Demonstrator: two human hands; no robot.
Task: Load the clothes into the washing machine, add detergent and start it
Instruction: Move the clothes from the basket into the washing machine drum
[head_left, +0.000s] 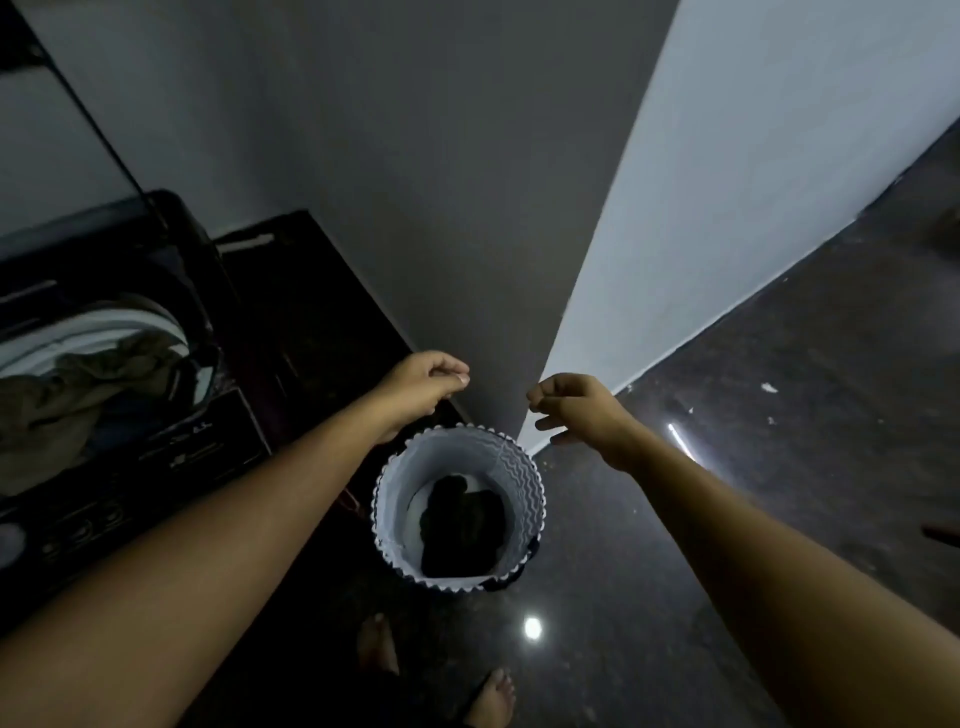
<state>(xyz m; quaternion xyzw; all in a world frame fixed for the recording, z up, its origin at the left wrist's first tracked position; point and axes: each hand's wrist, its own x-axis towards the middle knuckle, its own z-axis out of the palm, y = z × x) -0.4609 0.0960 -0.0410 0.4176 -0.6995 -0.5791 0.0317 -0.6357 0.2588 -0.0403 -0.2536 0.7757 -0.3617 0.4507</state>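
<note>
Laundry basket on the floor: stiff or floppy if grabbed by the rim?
The laundry basket is probably floppy: its wavy rim and walls look like fabric. Likely light: only some dark clothes lie at its bottom. Tall, so a push might tip it.

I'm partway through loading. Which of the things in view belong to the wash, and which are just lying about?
For the job:
washer, lid up
clothes in its drum
basket
dark clothes in it
left hand and right hand, both above the basket
No detergent is in view.

Lying about:
white scraps on the floor
</note>
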